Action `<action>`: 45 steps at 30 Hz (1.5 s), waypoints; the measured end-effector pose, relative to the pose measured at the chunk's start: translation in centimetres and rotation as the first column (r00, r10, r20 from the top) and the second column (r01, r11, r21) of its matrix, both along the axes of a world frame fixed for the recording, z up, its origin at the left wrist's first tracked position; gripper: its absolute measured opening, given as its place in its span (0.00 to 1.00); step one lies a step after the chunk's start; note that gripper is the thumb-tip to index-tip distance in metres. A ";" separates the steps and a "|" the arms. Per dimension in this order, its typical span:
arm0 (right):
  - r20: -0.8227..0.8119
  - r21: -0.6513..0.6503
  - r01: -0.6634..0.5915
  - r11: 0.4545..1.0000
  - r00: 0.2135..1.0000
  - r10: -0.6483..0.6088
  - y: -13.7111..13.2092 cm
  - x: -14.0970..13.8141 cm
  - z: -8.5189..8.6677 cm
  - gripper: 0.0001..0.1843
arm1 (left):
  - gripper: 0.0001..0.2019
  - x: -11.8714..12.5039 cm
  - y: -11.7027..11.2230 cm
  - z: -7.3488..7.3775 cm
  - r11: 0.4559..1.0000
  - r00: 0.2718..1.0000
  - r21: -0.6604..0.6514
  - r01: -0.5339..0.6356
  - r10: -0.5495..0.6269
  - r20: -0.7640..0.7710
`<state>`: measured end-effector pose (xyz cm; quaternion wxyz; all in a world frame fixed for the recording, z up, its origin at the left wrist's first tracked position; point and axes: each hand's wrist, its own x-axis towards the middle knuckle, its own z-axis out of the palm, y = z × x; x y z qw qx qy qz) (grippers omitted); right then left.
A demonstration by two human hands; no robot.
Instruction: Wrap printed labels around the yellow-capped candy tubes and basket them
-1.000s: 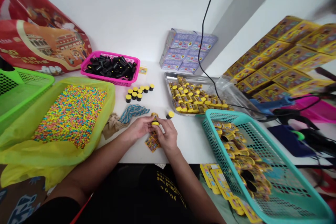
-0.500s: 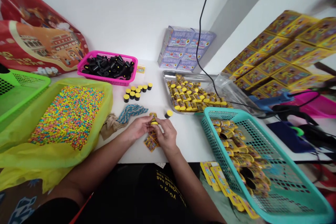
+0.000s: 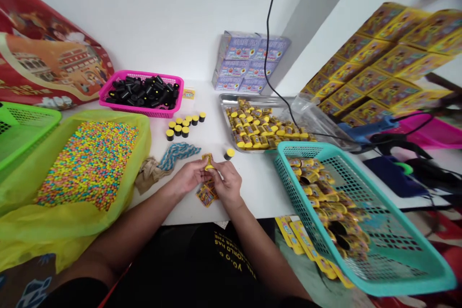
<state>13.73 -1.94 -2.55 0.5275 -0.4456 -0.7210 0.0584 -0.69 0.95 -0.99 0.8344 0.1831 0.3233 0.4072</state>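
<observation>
Between my two hands is a small canister (image 3: pixel 208 161) with a yellow lid and a printed yellow label around its side. The fingers of my left hand (image 3: pixel 192 175) pinch it from the left. My right hand (image 3: pixel 228 183) grips it from the right, thumb and fingers closed. Below them, a few loose printed labels (image 3: pixel 205 196) lie on the white table, partly covered by my right hand. Just beyond my right hand stands one black canister with a yellow lid (image 3: pixel 229 154). Several similar yellow-lidded canisters (image 3: pixel 178 130) are grouped farther off to the left.
Left are candies (image 3: pixel 90 159) in a yellow-lined tray, a blue-beige cloth (image 3: pixel 176 154), and a pink basket (image 3: pixel 140 111) of black canisters. Right are a metal tray (image 3: pixel 224 101) and a teal basket (image 3: pixel 407 231) of labelled canisters. A black cable (image 3: pixel 269 43) hangs into the metal tray.
The view has shifted slightly. Both hands stay on the canister, with small finger movements; its label now shows more of its printed face toward me.
</observation>
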 end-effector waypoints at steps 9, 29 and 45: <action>-0.031 0.031 0.000 1.000 1.000 0.001 -0.1 0.1 0.0 0.09 | 0.07 0.0 0.0 0.2 1.000 1.000 -0.003 0.001 -0.001 -0.007; -0.013 -0.071 -0.046 0.996 0.999 0.045 0.0 0.3 -0.5 0.10 | 0.08 0.2 0.0 -0.4 0.999 0.999 0.054 -0.001 0.004 -0.047; 0.120 -0.095 -0.044 0.994 0.991 0.055 -0.1 0.2 -0.4 0.11 | 0.10 0.1 -0.1 0.1 0.994 0.998 0.104 0.015 -0.009 -0.064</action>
